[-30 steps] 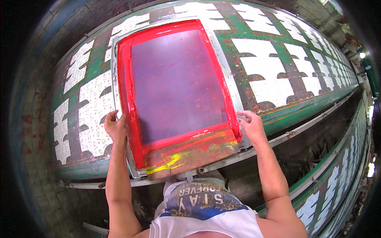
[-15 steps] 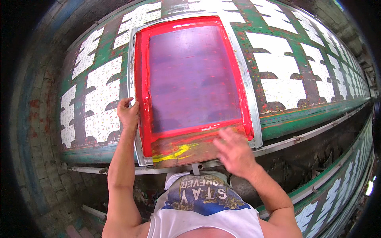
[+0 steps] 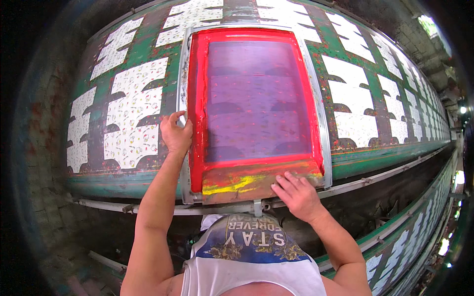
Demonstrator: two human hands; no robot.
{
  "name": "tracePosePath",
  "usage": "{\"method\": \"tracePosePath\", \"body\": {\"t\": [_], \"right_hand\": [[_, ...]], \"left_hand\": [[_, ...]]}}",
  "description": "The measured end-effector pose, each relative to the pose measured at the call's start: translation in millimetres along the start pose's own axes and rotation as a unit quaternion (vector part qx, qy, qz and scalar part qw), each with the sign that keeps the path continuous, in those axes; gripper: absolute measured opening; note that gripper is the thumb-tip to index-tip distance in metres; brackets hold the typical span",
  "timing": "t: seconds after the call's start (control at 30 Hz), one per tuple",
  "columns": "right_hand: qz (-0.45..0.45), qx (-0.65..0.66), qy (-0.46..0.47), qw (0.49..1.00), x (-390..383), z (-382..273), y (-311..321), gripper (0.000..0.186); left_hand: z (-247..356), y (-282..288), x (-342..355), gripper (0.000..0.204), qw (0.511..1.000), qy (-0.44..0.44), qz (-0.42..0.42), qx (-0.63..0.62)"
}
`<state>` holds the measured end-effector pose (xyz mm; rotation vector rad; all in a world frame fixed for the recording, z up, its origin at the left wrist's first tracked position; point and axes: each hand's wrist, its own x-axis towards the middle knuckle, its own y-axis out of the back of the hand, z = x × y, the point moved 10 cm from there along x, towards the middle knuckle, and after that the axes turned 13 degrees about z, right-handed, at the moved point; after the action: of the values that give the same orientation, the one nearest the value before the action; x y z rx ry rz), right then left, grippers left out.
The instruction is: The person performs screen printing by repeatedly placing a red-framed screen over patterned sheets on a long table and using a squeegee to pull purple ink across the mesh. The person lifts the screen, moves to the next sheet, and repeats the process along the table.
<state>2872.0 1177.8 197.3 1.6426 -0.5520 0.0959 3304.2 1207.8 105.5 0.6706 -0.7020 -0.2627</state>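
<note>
A silk-screen printing frame [image 3: 183, 79] with metal rails, a red inner border and purple mesh [image 3: 259, 98] lies over the long table. Dark curved shapes show faintly through the mesh. My left hand [image 3: 176, 134] is closed on the frame's left rail, thumb and fingers pinched together there. Along the near end sits a brown board [image 3: 234, 185] smeared with yellow and red paint. My right hand [image 3: 299, 198] lies on the right part of this board, fingers stretched out, holding nothing.
The green table [image 3: 375, 158] bears rows of white cut cloth pieces; those on the left [image 3: 133, 111] carry small printed figures, those on the right [image 3: 348, 98] look plain. A metal rail [image 3: 365, 180] follows the near edge. Another table with cloth pieces [image 3: 410, 254] stands at lower right.
My right hand, blurred above the board before, now rests on it. My left hand keeps its hold on the rail. Shapes beneath the mesh show more sharply. The whole view has shifted a little.
</note>
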Motion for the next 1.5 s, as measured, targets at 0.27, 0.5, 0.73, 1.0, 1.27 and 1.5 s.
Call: {"method": "tracePosePath", "body": {"t": [0.27, 0.5, 0.73, 1.0, 1.27, 1.5], "right_hand": [[-0.049, 0.009, -0.035, 0.998, 80, -31, -26, 0.052], [-0.166, 0.093, -0.155, 0.970, 103, -19, -23, 0.050], [-0.127, 0.049, -0.128, 0.982, 80, -55, -27, 0.056], [-0.036, -0.006, -0.090, 0.995, 96, -44, -39, 0.060], [-0.013, 0.001, -0.055, 0.998, 179, 54, -71, 0.052], [-0.040, -0.019, -0.061, 0.997, 285, 165, -109, 0.052]], "left_hand": [[4, 8, -2, 0.035, 0.999, -0.002, 0.042, -0.023], [7, 15, -1, 0.040, 0.998, 0.027, 0.028, -0.041], [10, 22, 1, 0.034, 0.996, 0.035, 0.042, -0.065], [11, 23, 3, 0.027, 0.994, 0.035, 0.050, -0.088], [17, 18, 3, 0.027, 0.998, -0.005, 0.040, -0.054], [22, 14, 1, 0.024, 0.999, -0.013, 0.025, -0.030]]}}
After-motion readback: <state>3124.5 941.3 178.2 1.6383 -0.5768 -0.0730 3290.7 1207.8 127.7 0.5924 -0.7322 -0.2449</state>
